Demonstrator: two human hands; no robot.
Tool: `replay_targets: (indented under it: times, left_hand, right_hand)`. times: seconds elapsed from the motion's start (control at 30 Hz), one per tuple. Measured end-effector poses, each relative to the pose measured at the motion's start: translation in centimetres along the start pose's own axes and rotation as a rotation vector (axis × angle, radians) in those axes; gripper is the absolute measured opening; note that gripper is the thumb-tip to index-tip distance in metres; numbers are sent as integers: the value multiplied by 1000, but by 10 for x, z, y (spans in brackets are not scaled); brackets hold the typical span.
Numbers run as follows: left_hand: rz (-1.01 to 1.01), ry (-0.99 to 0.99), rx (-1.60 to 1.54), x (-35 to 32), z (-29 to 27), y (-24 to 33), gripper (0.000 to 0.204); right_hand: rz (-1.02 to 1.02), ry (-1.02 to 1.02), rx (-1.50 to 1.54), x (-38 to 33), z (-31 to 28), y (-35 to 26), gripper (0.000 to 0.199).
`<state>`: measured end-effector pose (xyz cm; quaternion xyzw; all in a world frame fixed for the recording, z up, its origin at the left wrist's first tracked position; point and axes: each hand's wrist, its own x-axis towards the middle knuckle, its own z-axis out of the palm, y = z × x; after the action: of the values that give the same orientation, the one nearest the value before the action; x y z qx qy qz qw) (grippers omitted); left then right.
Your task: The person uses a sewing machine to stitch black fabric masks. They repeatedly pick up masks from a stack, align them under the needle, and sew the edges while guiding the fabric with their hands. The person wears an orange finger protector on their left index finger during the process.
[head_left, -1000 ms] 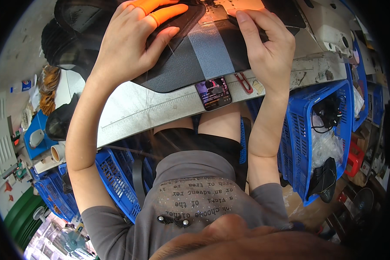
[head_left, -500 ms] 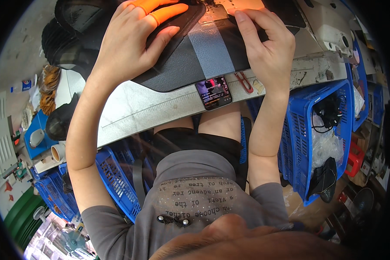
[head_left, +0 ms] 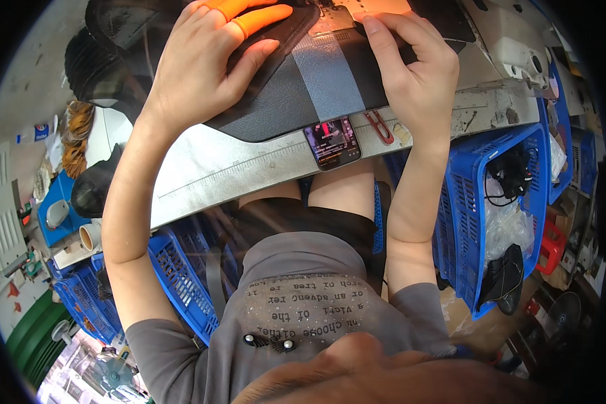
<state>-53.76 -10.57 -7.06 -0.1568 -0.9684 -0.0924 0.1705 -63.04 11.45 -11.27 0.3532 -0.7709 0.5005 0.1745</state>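
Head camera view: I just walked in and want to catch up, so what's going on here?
The person's left hand, wearing orange finger covers, is spread over black leather-like material with a blue-grey band. The right hand has thumb and forefinger close together beside a lit metal plate; whether they grip anything is unclear. A phone and red snips lie near the table's front edge.

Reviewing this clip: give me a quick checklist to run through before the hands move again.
1. Left hand on the black panel: ok.
2. Orange finger covers worn on the left hand: ok.
3. Right hand gripping the panel: cannot tell; the fingertips meet by the lit metal plate.
4. Metal plate fully in view: not ok, cut off by the picture's top.
5. Red snips apart from both hands: ok.
6. Phone well back from the table edge: not ok.
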Motion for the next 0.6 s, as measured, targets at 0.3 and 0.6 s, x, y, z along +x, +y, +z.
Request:
replay_targets:
  times: [0.3, 0.6]
  left_hand:
    - [6, 42, -6, -1, 2, 2, 35]
    - [-14, 3, -22, 2, -4, 4, 34]
  right_hand:
    - [-1, -1, 7, 0, 0, 1, 13]
    - [-6, 6, 21, -1, 1, 2, 13]
